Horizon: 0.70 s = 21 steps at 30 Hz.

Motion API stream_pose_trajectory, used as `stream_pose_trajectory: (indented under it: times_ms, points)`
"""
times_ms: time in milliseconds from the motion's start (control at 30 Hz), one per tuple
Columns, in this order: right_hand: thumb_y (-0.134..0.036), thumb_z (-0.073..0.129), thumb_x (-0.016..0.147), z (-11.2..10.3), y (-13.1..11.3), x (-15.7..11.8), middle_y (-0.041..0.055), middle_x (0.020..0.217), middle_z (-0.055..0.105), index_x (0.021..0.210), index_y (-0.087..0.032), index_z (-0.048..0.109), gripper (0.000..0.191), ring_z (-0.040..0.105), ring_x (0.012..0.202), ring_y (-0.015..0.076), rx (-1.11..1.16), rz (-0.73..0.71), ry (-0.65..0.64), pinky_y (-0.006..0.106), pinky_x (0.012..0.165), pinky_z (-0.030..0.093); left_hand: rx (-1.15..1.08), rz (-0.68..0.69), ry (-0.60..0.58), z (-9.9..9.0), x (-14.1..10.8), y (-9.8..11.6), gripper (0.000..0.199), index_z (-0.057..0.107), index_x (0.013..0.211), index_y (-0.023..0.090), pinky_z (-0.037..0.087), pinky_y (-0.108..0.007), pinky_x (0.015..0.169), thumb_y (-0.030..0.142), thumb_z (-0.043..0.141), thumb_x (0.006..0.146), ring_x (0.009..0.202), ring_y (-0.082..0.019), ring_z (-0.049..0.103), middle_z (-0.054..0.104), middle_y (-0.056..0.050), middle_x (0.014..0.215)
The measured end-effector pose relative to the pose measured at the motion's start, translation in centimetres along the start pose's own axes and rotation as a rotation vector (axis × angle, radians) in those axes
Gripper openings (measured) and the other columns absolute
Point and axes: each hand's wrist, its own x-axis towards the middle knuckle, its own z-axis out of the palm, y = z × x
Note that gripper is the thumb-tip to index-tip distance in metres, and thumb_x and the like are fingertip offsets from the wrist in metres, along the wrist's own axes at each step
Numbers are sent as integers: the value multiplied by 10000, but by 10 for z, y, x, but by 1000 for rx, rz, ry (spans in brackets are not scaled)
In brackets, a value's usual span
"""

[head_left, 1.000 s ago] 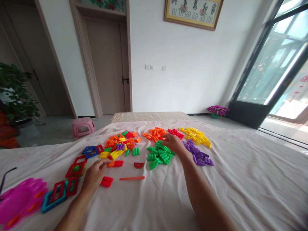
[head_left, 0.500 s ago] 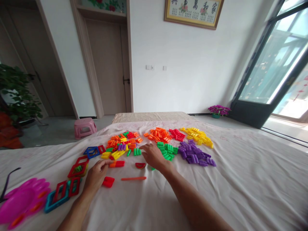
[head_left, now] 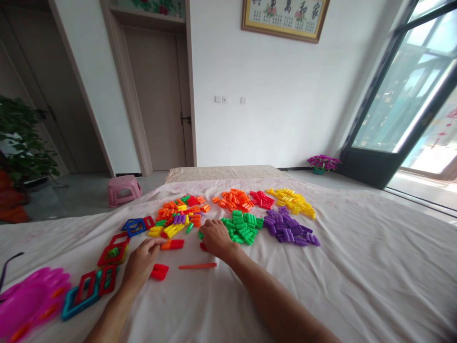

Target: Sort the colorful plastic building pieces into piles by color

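Note:
My left hand (head_left: 144,259) rests on the cloth, its fingers closed at the left end of an orange and red toy block (head_left: 173,244). My right hand (head_left: 216,237) is bent down over a green toy block (head_left: 200,234); its fingers are closed on it and hide most of it. Under the right hand a small red piece (head_left: 203,247) is partly covered. Closer to me lie a red block (head_left: 159,272) and a thin orange stick (head_left: 197,266). A mixed-colour heap (head_left: 178,214) sits beyond the left hand, and a green heap (head_left: 244,226) just right of the right hand.
Orange (head_left: 235,200), red (head_left: 262,199), yellow (head_left: 293,201) and purple (head_left: 289,228) heaps lie farther back and right. Magnetic frame tiles (head_left: 84,290) line the left, near a pink plate (head_left: 26,297) and part of some glasses (head_left: 10,267). A pink stool (head_left: 124,189) stands beyond the cloth-covered table.
My right hand has moved left and a little toward me, now covering the green block and part of the red piece. My left hand stays almost still.

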Motion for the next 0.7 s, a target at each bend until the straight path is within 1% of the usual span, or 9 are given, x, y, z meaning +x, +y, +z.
stream_pose_trajectory:
  times_ms: [133, 233, 367, 533, 600, 700]
  points:
    - [-122, 561, 865, -3, 1, 0, 134, 1164, 680, 1137, -156, 678, 297, 633, 1110, 258, 19, 15, -29, 353, 913, 444, -4, 9, -17, 0, 1, -1, 294, 766, 873, 272, 594, -368, 913, 327, 481, 828, 987, -235, 746, 783, -24, 977]
    - [-140, 568, 876, -6, 1, -2, 132, 1119, 700, 1117, -145, 681, 266, 659, 1066, 256, 23, 9, -48, 350, 922, 447, -18, 14, -20, 1, 1, -4, 299, 771, 896, 272, 586, -370, 926, 317, 481, 838, 1009, -231, 739, 784, -22, 1010]
    - [-184, 601, 876, -9, 1, -6, 129, 1136, 696, 1101, -158, 688, 243, 666, 1063, 256, 41, -1, -24, 344, 924, 453, -29, 7, -25, 2, 1, -6, 295, 773, 909, 272, 579, -367, 934, 309, 488, 845, 1016, -228, 735, 783, -20, 1034]
    - [-119, 563, 863, -8, 2, -8, 138, 1139, 705, 1091, -142, 698, 266, 669, 1070, 267, 34, -8, -58, 348, 890, 471, -38, 8, -35, 3, 1, -7, 290, 769, 915, 268, 566, -380, 959, 311, 491, 847, 1039, -234, 728, 780, -26, 1045]
    - [-114, 564, 862, -7, 2, -8, 140, 1115, 718, 1080, -137, 703, 260, 672, 1065, 269, 28, -6, -70, 353, 900, 469, -34, 6, -39, 3, 1, -7, 296, 768, 922, 268, 564, -387, 961, 314, 485, 851, 1048, -238, 725, 779, -26, 1052]
    - [-130, 593, 840, -9, 3, -8, 130, 1101, 727, 1114, -155, 701, 295, 674, 1059, 261, 48, 0, -52, 350, 919, 461, -25, 3, -34, 3, 1, -6, 298, 769, 918, 271, 567, -379, 957, 317, 482, 848, 1055, -238, 725, 781, -21, 1054]
